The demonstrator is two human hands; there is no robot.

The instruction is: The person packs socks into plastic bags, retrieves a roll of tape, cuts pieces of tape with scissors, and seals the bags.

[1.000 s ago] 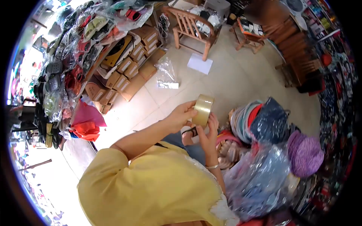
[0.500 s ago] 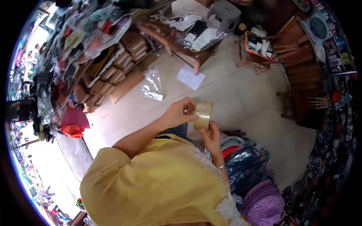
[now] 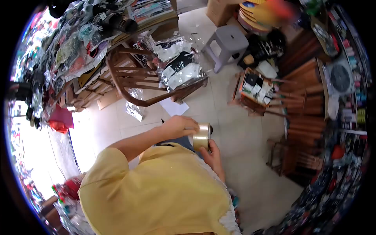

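Observation:
A wide roll of clear, yellowish packing tape (image 3: 201, 136) is held in front of my waist. My left hand (image 3: 181, 127) grips its left side, with bent fingers against the upper rim. From below and the right, my right hand (image 3: 213, 156) holds the roll, thumb on the near side and fingers round the right edge. The tape's loose end cannot be made out. Beyond the hands stands a wooden chair (image 3: 137, 102) bearing plastic-bagged white and black goods (image 3: 182, 70).
A grey plastic stool (image 3: 231, 37) stands past the chair. To the right is a small wooden stand with an orange-edged box (image 3: 256, 88), near more wooden chairs (image 3: 293, 156). White paper (image 3: 174, 107) and clear plastic (image 3: 134, 111) lie on the tiled floor. Bagged goods (image 3: 78, 51) crowd the left.
The view has shifted, bringing the chair and grey stool further into sight; the lower-right pile is mostly out of view. My left fingers have moved over the roll's upper side.

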